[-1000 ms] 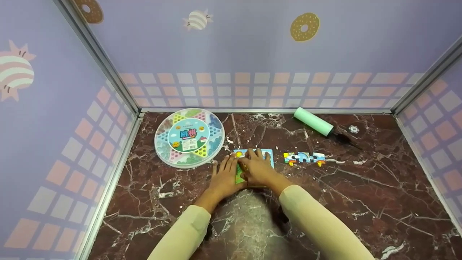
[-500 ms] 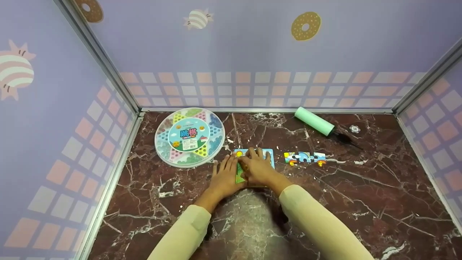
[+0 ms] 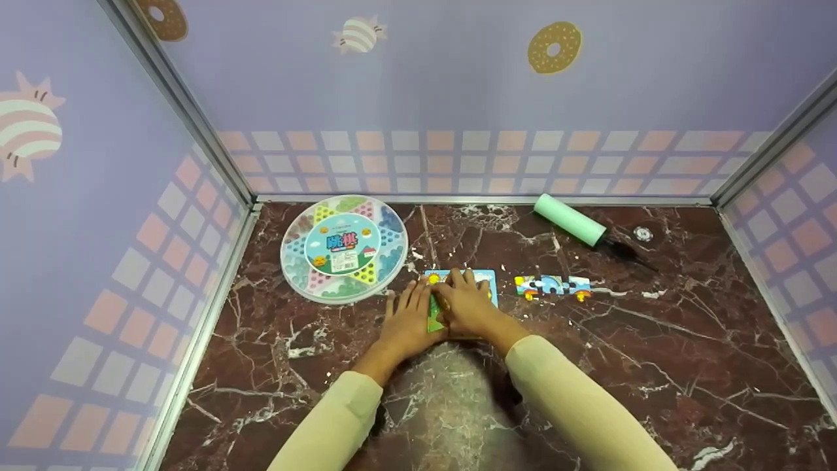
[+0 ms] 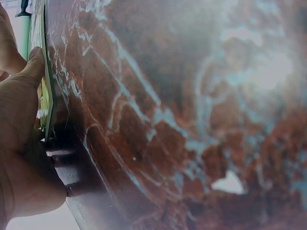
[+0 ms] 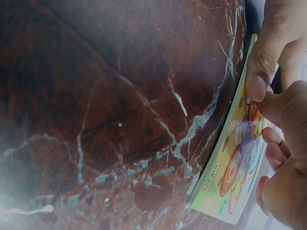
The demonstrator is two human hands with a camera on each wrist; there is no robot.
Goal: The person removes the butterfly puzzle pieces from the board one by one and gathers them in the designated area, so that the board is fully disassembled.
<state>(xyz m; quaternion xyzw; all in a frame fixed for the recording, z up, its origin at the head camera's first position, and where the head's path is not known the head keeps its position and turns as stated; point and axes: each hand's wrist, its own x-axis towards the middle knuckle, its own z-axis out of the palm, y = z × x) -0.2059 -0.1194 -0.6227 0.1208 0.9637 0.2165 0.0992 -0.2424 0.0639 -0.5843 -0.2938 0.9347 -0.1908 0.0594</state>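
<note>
A small colourful jigsaw puzzle board (image 3: 435, 322) lies on the marble-patterned table under both hands. The left hand (image 3: 407, 322) rests along the board's left side, fingers straight and its thumb over the near edge, as the left wrist view shows. Over the board's right half, the right hand (image 3: 471, 307) presses its spread, slightly bent fingertips on the picture and hides much of it. In the right wrist view, red and yellow cartoon shapes show on the board (image 5: 211, 206) beside the fingertips. Several joined jigsaw pieces (image 3: 552, 285) lie right of the board.
A round Chinese checkers set (image 3: 343, 250) lies behind and left of the hands. At the back right are a light green cylinder (image 3: 569, 220) with a black end and a small round chip (image 3: 642, 233). Purple walls with a metal strip (image 3: 484, 200) border the table.
The right hand's fingers have shifted very slightly on the board. The left hand and the loose pieces stay where they were.
</note>
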